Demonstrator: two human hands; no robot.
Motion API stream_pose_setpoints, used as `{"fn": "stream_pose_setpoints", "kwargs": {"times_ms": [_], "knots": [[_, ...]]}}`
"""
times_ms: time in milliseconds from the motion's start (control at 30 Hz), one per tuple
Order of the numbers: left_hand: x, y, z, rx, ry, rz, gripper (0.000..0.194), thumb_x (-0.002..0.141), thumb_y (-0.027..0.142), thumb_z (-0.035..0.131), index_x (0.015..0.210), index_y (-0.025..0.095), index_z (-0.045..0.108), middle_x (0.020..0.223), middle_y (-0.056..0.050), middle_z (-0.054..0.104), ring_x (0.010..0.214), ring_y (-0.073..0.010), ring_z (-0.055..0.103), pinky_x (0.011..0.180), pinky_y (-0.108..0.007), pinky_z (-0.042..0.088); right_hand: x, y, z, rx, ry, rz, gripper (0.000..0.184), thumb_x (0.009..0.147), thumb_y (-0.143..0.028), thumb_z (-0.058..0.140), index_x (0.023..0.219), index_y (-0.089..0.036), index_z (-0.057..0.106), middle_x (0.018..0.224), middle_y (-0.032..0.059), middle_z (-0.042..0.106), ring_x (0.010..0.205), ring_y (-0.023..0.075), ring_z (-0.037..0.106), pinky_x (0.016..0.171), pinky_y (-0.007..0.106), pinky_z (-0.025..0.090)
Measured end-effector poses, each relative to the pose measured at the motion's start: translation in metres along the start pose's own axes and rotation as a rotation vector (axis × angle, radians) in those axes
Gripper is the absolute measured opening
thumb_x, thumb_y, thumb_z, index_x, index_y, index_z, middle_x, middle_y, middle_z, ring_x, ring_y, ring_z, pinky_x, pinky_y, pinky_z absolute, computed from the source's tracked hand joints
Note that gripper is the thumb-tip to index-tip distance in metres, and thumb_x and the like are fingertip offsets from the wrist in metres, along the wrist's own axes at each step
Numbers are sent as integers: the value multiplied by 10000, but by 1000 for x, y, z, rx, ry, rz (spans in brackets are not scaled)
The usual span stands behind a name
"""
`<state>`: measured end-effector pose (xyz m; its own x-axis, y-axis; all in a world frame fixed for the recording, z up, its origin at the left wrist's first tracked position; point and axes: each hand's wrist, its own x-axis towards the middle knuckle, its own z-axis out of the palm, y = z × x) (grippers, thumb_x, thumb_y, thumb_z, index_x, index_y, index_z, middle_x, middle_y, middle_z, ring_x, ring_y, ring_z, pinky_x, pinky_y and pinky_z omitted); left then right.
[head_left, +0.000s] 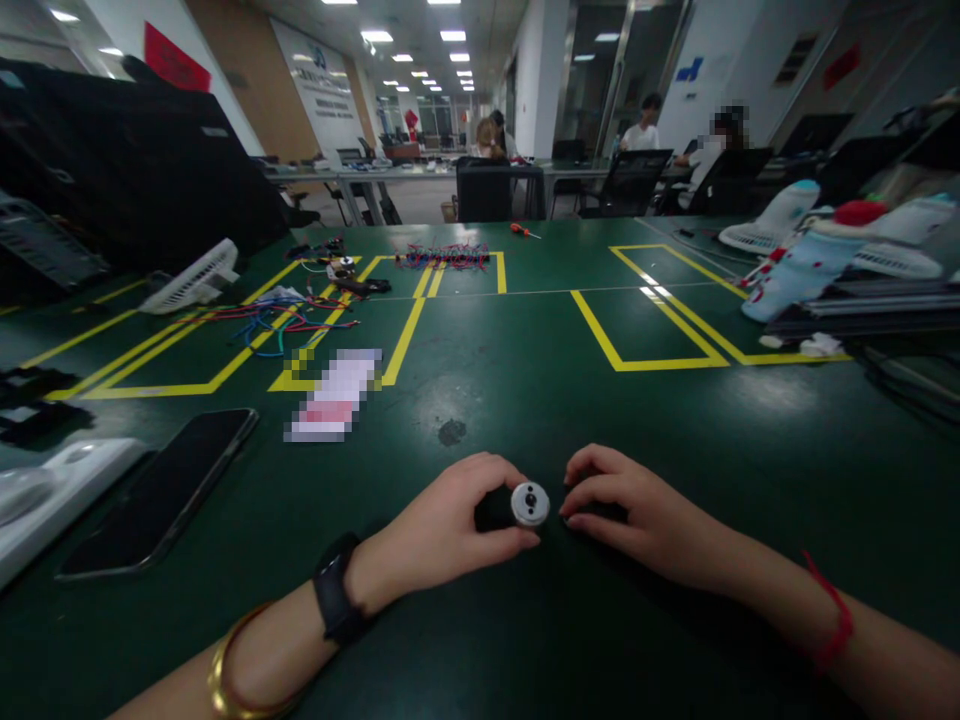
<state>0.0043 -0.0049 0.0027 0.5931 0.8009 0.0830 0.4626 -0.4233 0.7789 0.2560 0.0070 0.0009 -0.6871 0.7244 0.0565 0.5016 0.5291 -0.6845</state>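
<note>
Landmark for these notes: the black phone (159,498), lying flat on the green table (495,400).

We find the short cylinder (530,504) well to the right of the phone, its round silver end with small dark holes facing us. Our left hand (442,525) grasps it, thumb below and fingers curled over the top. Our right hand (649,515) sits farther right of the phone, just beside the cylinder and apart from it, fingers bent. Something dark shows at those fingertips; we cannot tell whether it is gripped or only shadow. We note a dark watch (339,590) and a gold bangle (220,668) on the left arm, a red cord (838,620) on the right.

Just left of the phone, a white power strip (71,490). Beyond it and to the right, a blurred pink-and-white rectangle (335,395). Farther beyond, loose colored wires (289,322) and a white fan (193,280). Well beyond and right of the phone, a bundle of red and blue wires (442,257), then an orange-handled screwdriver (520,230). Far right of it, we log a pale blue bottle (804,265) with a red top.
</note>
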Motion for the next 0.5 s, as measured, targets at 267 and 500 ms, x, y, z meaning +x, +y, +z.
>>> {"fn": "stream_pose_setpoints", "kwargs": {"times_ms": [267,500], "knots": [[0,-1,0,2,-4,-2,266,787,272,725,1014,207,603,990,-15,630,920,-189,577,826,-317,441,-3,-3,-5,145,33,41,160,846,-270,636,990,-267,705,1108,49,568,997,199,567,869,355,478],[0,-2,-1,-25,-15,14,269,803,284,718,1034,212,601,1026,-23,633,936,-191,579,830,-320,445,1,16,-14,941,659,310,106,844,-320,633,865,-239,699,837,19,603,759,146,555,704,294,472]]}}
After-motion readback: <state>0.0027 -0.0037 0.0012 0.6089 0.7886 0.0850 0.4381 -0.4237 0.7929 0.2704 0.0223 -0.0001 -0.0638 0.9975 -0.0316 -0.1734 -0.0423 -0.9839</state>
